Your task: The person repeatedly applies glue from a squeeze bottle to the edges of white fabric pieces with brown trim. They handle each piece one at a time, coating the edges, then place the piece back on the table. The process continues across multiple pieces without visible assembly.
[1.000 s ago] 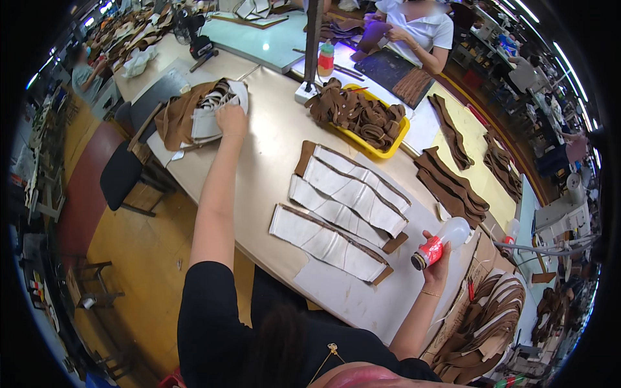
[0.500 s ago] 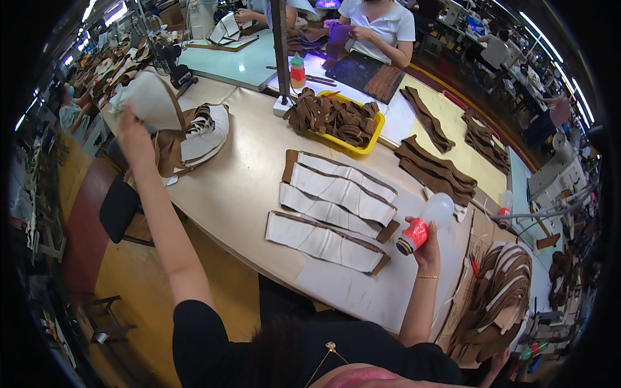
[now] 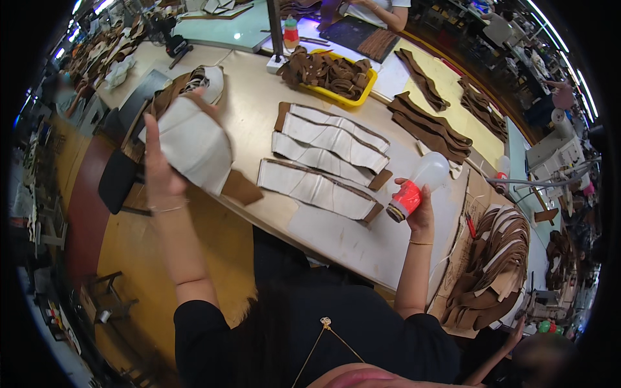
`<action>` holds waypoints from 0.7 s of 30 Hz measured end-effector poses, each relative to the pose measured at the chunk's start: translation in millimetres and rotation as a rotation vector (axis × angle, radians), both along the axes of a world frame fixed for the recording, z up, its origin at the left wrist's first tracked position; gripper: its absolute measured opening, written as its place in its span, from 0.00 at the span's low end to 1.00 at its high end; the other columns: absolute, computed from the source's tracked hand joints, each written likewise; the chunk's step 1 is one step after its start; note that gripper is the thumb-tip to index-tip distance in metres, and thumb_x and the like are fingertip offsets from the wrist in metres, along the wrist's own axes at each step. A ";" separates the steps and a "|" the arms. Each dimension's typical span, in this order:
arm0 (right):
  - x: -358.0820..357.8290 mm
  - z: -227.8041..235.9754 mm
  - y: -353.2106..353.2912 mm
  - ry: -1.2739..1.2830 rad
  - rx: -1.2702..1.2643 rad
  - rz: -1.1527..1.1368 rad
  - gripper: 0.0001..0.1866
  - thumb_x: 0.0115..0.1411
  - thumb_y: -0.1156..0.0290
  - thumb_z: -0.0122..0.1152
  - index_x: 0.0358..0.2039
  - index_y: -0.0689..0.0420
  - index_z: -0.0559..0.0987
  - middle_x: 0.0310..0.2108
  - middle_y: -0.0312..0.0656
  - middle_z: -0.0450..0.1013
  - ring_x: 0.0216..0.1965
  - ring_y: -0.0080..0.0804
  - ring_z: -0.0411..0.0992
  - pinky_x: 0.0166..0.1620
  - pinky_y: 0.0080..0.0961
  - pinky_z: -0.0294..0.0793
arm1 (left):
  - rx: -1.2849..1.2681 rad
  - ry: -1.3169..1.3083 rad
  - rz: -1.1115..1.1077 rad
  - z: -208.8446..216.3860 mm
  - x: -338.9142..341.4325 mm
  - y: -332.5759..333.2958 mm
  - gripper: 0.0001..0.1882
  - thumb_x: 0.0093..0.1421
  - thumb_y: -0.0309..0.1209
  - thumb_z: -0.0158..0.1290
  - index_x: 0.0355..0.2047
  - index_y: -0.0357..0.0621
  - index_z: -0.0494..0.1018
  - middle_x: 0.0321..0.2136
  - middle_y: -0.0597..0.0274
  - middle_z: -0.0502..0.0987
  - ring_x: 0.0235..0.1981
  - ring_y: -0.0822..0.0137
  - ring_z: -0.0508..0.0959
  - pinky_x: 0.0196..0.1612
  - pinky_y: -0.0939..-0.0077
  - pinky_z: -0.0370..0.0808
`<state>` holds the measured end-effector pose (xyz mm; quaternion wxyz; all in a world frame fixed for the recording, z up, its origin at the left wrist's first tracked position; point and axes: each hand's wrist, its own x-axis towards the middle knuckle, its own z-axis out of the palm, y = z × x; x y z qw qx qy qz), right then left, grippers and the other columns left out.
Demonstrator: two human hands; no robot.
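Over the near edge of the pale tan surface, the left hand holds a white-faced brown panel, seemingly yet to join three laid-out white-and-brown strips; the right hand clasps a translucent red-banded bottle. Beyond, a brown-and-white heap apparently waits.

you are holding your left arm out toward ten o'clock from your chest, the left hand pointing one digit toward twelve, its other fingers mostly hiding. you are holding your right arm toward one o'clock, the right hand gripping with bent fingers.
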<state>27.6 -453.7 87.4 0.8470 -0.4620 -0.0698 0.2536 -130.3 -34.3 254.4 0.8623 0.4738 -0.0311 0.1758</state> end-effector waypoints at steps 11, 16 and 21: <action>-12.3 21.4 2.6 -0.204 -0.095 0.005 0.35 0.52 0.42 0.51 0.42 0.67 0.68 0.42 0.48 0.68 0.36 0.33 0.72 0.41 0.30 0.74 | -0.386 -0.111 -0.195 -46.7 -13.8 -107.0 0.29 0.61 0.45 0.38 0.56 0.37 0.55 0.50 0.42 0.64 0.53 0.46 0.64 0.56 0.51 0.58; -20.6 38.4 38.2 -0.230 -0.028 -0.191 0.35 0.52 0.49 0.57 0.50 0.63 0.61 0.42 0.49 0.67 0.43 0.36 0.70 0.44 0.34 0.73 | -0.541 0.251 -0.048 -88.4 1.3 -110.2 0.24 0.61 0.39 0.40 0.51 0.33 0.60 0.47 0.48 0.68 0.50 0.56 0.68 0.54 0.61 0.63; -33.7 70.4 76.7 -0.536 -0.047 -0.505 0.27 0.50 0.59 0.64 0.46 0.61 0.67 0.43 0.47 0.70 0.43 0.31 0.69 0.44 0.26 0.70 | -0.448 0.250 0.007 -79.0 6.0 -146.1 0.18 0.61 0.33 0.42 0.48 0.34 0.64 0.44 0.54 0.71 0.44 0.63 0.72 0.49 0.68 0.68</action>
